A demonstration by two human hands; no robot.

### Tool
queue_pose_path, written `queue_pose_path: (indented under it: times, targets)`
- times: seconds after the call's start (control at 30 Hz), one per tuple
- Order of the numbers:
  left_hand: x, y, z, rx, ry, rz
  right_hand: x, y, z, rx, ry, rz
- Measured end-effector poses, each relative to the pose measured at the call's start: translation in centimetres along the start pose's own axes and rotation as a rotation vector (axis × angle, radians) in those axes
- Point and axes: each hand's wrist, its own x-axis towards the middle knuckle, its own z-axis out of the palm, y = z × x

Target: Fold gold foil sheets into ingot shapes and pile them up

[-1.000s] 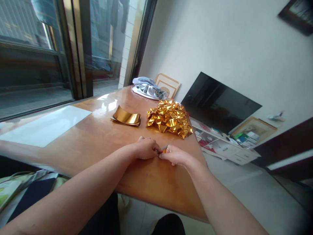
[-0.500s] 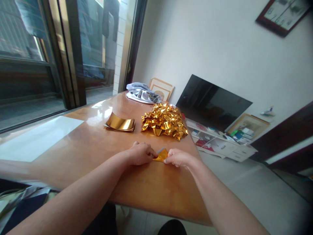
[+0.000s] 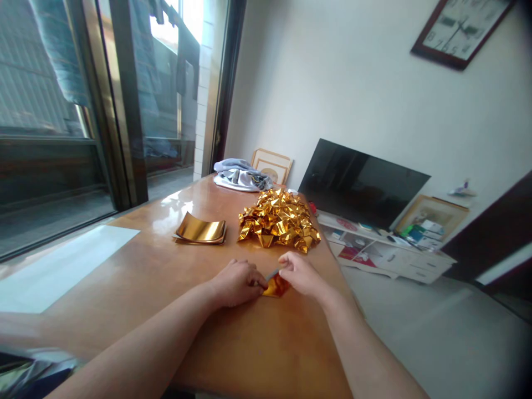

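A: The fingers (image 3: 254,281) of the left hand (image 3: 236,281) are curled down, pinching the left side of the small gold foil piece (image 3: 276,286) against the table (image 3: 174,277); the right hand (image 3: 300,274) is closed on its right side, thumb and fingertips gripping it.

B: What differs from half a second ago?

A: The foil piece showed then as a flat yellow-gold wedge between the hands. It now looks smaller, darker and more folded, and the right hand has come up over it, closer to the left. The view has also tilted up, so a wall clock (image 3: 461,27) shows more fully.

B: Where does the piece lie against the edges?

A: On the table's near right part, near the right edge, with floor beyond. The crumpled gold foil heap (image 3: 278,224) lies just beyond the hands, apart from them. The curved stack of gold sheets (image 3: 201,230) sits farther left, and a grey cloth (image 3: 239,174) at the far end.

B: Open room?

A: Bare tabletop spreads left of the hands toward a white sheet (image 3: 62,266), and nearer, under the forearms.
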Motion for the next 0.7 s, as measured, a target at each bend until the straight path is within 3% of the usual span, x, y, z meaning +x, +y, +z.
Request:
queue_pose_path:
  times: [0.17,0.3,0.53,0.7]
  targets:
    - [0.0,0.0,0.1,-0.006,0.024,0.002,0.5,0.9,1.5,-0.193,-0.001,-0.168]
    - [0.2,0.2,0.3,-0.041,0.061,-0.122,0.4,1.1,1.8,-0.196,0.035,-0.149]
    - [0.2,0.4,0.2,-0.062,0.104,-0.13,0.3,1.1,1.4,-0.038,0.068,-0.217]
    - [0.2,0.4,0.1,-0.178,0.104,-0.175,-0.6,0.7,0.7,0.149,-0.001,-0.139]
